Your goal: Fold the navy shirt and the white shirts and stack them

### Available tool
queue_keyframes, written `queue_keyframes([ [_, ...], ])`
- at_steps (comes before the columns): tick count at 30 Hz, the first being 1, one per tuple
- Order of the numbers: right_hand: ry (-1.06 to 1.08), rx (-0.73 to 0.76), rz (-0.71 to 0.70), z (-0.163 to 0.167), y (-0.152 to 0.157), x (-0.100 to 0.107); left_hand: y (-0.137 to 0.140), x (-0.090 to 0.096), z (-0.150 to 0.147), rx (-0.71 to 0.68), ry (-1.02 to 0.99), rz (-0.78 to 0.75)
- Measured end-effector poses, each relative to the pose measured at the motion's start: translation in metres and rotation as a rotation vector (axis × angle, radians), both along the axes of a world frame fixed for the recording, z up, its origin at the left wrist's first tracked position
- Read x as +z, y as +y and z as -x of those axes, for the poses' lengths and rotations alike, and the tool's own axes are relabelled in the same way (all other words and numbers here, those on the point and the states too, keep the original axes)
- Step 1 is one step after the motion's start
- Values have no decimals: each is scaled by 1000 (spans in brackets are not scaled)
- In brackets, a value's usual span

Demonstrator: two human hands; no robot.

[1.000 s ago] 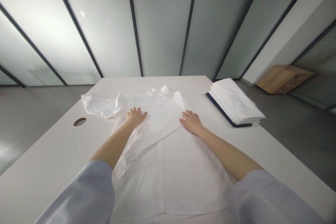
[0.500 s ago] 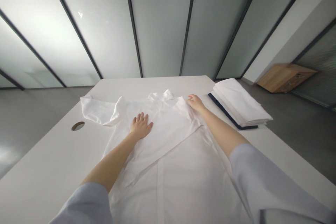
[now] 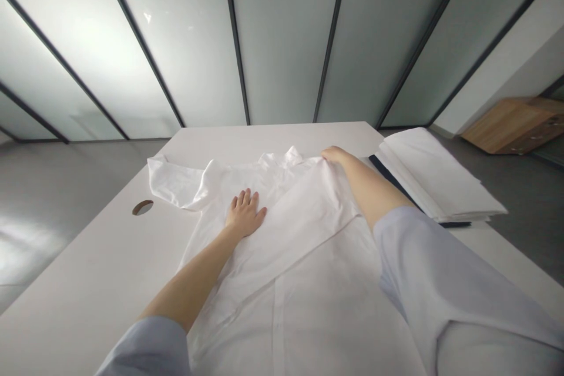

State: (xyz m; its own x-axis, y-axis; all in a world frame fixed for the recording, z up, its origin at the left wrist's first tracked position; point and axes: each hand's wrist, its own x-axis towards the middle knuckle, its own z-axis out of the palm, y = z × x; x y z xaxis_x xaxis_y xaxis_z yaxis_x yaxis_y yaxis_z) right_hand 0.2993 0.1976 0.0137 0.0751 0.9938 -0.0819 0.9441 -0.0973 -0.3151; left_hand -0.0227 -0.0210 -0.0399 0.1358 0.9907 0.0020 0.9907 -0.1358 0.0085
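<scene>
A white shirt (image 3: 308, 282) lies spread on the table, its collar (image 3: 282, 157) at the far end. One sleeve (image 3: 174, 182) stretches out to the left; the other is laid slantwise across the shirt's front. My left hand (image 3: 245, 214) rests flat on the upper front, fingers apart. At the far right shoulder, my right hand (image 3: 333, 154) is closed on the edge of the shirt, its fingertips partly hidden by the cloth and the hand itself.
To the right, a stack of folded white cloth (image 3: 436, 176) lies on a dark flat piece (image 3: 392, 179). The pale table (image 3: 110, 282) has an oval hole (image 3: 143, 207) on the left. Frosted glass panels (image 3: 282, 41) stand behind, and a wooden cabinet (image 3: 511, 126) stands far right.
My right hand has gone from loosely curled beside the shirt's right shoulder to gripping its edge there. My left hand stays flat on the shirt. The view has turned slightly.
</scene>
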Motion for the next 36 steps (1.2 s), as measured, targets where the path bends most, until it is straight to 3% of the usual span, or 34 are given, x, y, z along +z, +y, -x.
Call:
queue_keyframes([
  [3, 3, -2, 14, 2, -1, -2, 1, -1, 1, 8, -15, 17],
  [8, 22, -65, -80, 2, -21, -11, 5, -4, 4, -1, -35, 19],
  [15, -98, -54, 115, -7, -69, -21, 6, 0, 4, 12, -20, 42],
  [21, -107, -83, -9, 1, -99, -34, 15, -3, 7, 46, -20, 50],
  [26, -46, -158, -109, 1, -108, -41, 21, -6, 10, 65, -10, 19],
  [36, -127, -100, -45, 1, -110, -39, 18, 1, 6, 81, -4, 45],
])
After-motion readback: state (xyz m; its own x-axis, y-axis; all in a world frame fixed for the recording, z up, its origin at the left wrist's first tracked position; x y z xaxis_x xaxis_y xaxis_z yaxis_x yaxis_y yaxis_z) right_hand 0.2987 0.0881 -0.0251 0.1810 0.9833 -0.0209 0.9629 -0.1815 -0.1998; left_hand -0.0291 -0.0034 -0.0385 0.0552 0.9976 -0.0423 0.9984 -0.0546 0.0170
